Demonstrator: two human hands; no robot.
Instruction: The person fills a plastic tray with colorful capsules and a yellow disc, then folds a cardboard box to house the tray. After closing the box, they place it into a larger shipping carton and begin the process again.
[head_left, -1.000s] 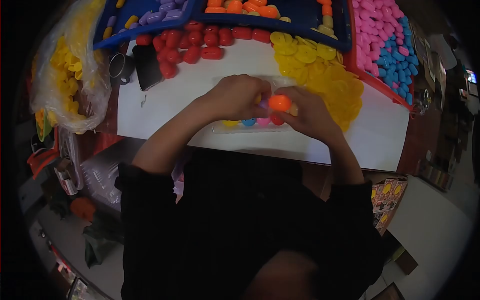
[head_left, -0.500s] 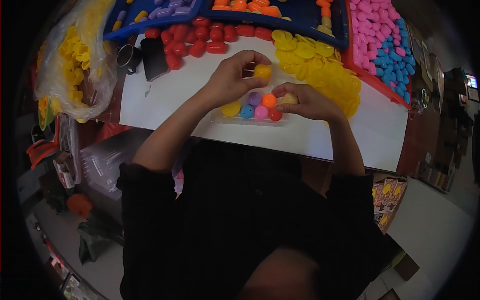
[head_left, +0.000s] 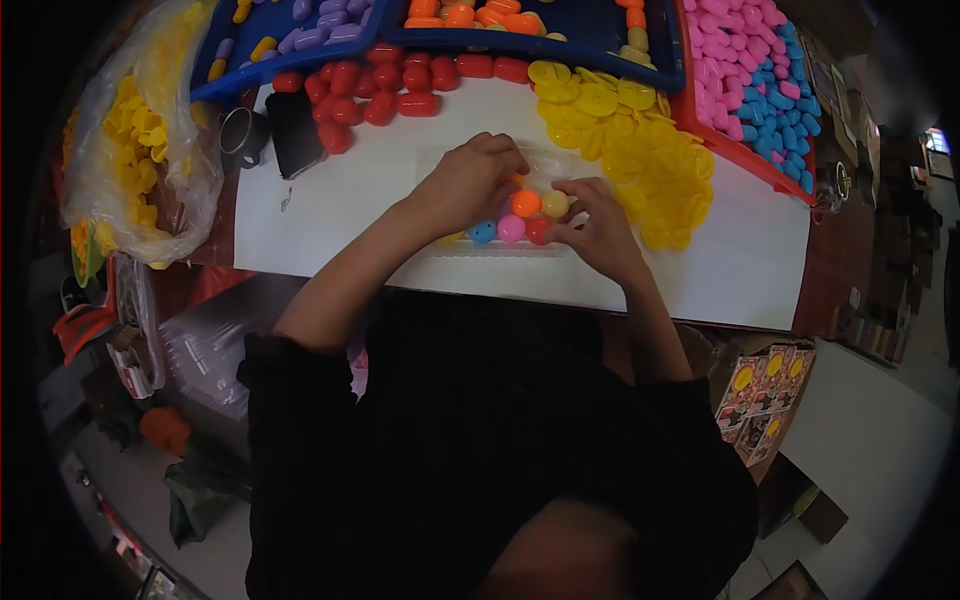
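A shallow clear plastic tray (head_left: 545, 160) lies on the white table sheet. In it, rounded plastic capsules stand close together: orange (head_left: 526, 204), beige (head_left: 555, 205), blue (head_left: 483, 232), pink (head_left: 511, 229) and red (head_left: 538, 232). My left hand (head_left: 470, 184) is over the tray's left part, fingers curled down around a yellow capsule (head_left: 517, 180), of which only a sliver shows. The hand covers most of the purple capsule and the yellow disc. To the right, my right hand (head_left: 596, 222) has thumb and fingers apart, beside the beige and red capsules.
Red capsules (head_left: 380, 106) and yellow discs (head_left: 660, 170) are heaped behind the tray. Blue bins (head_left: 540, 46) stand at the back, a red bin (head_left: 745, 158) at the right. A dark phone (head_left: 294, 135), a cup (head_left: 243, 138) and a plastic bag (head_left: 190, 200) are at left.
My left hand has brought the yellow capsule down into the tray. The beige capsule, earlier between my right fingers, now stands beside the orange one, and those fingers have spread.
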